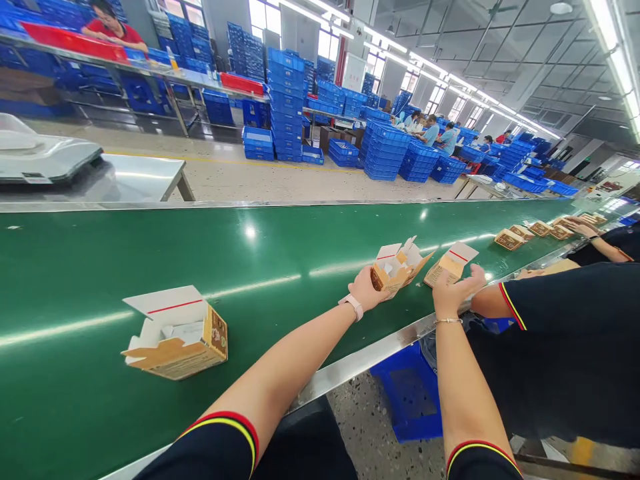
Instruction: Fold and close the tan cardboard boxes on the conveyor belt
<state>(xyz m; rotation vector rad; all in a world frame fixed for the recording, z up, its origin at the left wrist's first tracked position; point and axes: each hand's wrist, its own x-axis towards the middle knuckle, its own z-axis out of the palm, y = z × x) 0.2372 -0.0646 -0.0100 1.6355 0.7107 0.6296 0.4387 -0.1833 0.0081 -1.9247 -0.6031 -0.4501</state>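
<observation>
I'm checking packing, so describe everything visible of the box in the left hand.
The box looks like thin cardboard, tan and brown printed outside, white inside. Its flaps stand open, one with a red stripe; something pale shows inside. The left hand holds its left end, over the green belt; whether they touch is unclear.

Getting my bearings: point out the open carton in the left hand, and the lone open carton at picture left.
Open carton [400, 283] in the left hand [367, 291], head view: tan outer side.
Lone open carton [186, 357], head view: printed tan long side, below the opening.
</observation>
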